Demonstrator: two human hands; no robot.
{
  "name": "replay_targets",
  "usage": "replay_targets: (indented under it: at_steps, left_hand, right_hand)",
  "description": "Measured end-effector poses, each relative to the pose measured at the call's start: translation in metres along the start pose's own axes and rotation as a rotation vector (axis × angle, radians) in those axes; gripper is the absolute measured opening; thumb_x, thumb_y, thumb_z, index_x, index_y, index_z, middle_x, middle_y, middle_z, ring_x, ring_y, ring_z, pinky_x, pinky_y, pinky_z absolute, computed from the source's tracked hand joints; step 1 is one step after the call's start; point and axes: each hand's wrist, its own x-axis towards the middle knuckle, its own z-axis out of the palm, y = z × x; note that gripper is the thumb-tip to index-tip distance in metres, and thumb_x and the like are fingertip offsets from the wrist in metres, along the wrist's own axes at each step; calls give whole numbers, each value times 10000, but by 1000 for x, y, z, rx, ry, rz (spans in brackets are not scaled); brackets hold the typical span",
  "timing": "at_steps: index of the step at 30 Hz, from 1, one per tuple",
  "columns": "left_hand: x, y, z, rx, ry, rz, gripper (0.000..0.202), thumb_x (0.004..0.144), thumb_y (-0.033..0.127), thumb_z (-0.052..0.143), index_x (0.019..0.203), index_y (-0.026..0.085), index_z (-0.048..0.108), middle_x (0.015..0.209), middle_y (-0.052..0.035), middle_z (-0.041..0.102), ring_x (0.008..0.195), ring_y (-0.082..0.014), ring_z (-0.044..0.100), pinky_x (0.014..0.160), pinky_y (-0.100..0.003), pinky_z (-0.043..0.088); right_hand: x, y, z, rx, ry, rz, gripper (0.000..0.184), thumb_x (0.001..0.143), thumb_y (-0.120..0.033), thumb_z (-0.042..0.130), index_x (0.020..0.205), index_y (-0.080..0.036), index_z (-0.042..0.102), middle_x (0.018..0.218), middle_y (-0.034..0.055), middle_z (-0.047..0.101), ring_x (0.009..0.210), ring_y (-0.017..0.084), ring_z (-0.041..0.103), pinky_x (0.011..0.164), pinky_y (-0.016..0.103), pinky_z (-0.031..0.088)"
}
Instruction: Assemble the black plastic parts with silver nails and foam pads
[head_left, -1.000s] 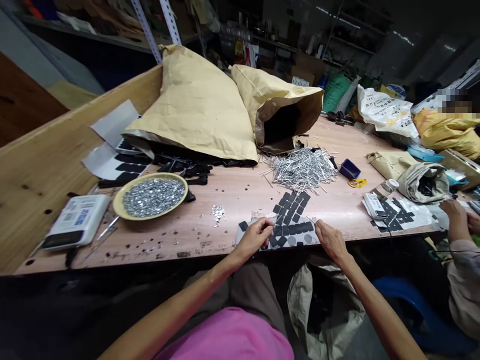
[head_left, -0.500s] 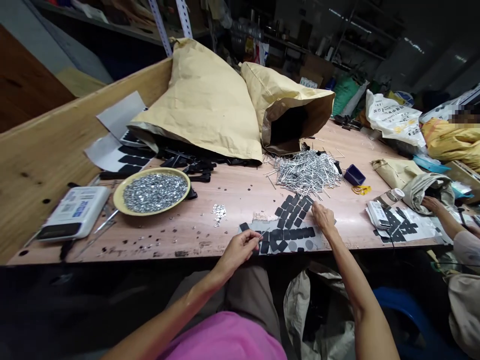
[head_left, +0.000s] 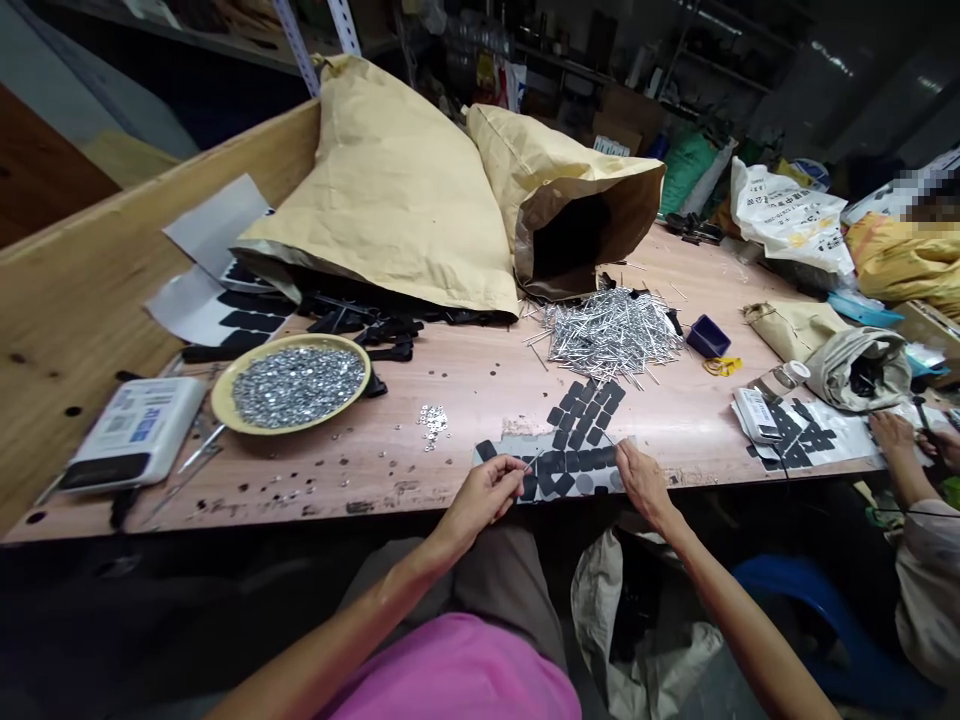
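Observation:
My left hand [head_left: 486, 492] hovers at the table's near edge, its fingers pinched on a thin metal pin [head_left: 531, 461]. My right hand [head_left: 639, 478] is curled, fingertips down on a grey sheet [head_left: 517, 443] covered with black pads [head_left: 577, 430]. I cannot make out whether it holds anything. Beyond the sheet lies a heap of metal pins [head_left: 609, 332].
A yellow dish of small silver parts [head_left: 292, 382] sits left, next to a white scale [head_left: 131, 436]. Big brown paper sacks [head_left: 420, 190] lie behind. A small blue tray [head_left: 706, 337] is right of the heap. Another person's hands [head_left: 896, 435] work at the far right.
My right hand reached forward toward the pin heap and has come back to the sheet's near edge. My left hand stayed at the edge, pinching.

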Motion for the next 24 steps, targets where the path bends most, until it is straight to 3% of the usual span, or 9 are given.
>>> replay_targets:
  at_steps: [5, 9, 13, 16, 19, 21, 24]
  left_hand:
    - [-9, 3, 0, 10, -16, 5, 327, 640, 432, 589, 788, 141, 565, 574, 53, 511, 341, -11, 307, 334, -159, 171]
    - [-14, 2, -7, -7, 13, 19, 376, 643, 436, 603, 864, 131, 596, 548, 66, 486, 334, -14, 298, 330, -161, 172]
    - [-20, -3, -21, -8, 79, 7, 324, 665, 411, 591, 830, 133, 608, 526, 67, 487, 325, -25, 331, 318, -158, 204]
    - [-24, -8, -32, -40, 130, -32, 248, 678, 363, 584, 775, 135, 584, 575, 43, 539, 341, -36, 402, 323, -157, 258]
    - [-26, -11, -43, -114, 183, -31, 221, 698, 336, 578, 782, 132, 576, 572, 54, 521, 328, -21, 372, 321, -150, 222]
    - [-27, -12, -49, -164, 222, -29, 228, 716, 317, 569, 831, 120, 587, 544, 70, 487, 317, -8, 315, 322, -149, 175]
    - [-29, -14, -60, -219, 289, -50, 325, 736, 293, 550, 988, 93, 598, 522, 83, 457, 316, -4, 268, 329, -156, 145]
  right_hand:
    - [-18, -11, -16, 124, 8, 4, 334, 925, -281, 223, 750, -223, 502, 631, 11, 574, 579, 158, 572, 546, 235, 344]
    - [-65, 0, -22, 156, -91, 29, 310, 906, -306, 263, 783, -238, 538, 674, 18, 629, 637, 183, 623, 577, 250, 393]
    - [-136, 39, 10, 205, -164, 151, 325, 872, -457, 321, 851, -264, 582, 718, 28, 692, 668, 226, 673, 578, 293, 474]
    - [-159, 70, 37, 201, -98, 141, 392, 794, -571, 421, 995, -290, 607, 915, 44, 721, 827, 265, 687, 640, 341, 534]
    - [-137, 60, 40, 228, 37, 61, 447, 800, -584, 428, 1062, -265, 601, 1001, 69, 702, 892, 275, 672, 718, 377, 544]
    - [-104, 23, 31, 298, 122, -43, 389, 859, -517, 404, 1056, -250, 605, 1016, 73, 687, 900, 248, 664, 752, 359, 535]
    - [-40, -58, 22, 428, 173, -276, 325, 917, -414, 373, 987, -231, 631, 916, 73, 676, 854, 213, 651, 771, 328, 510]
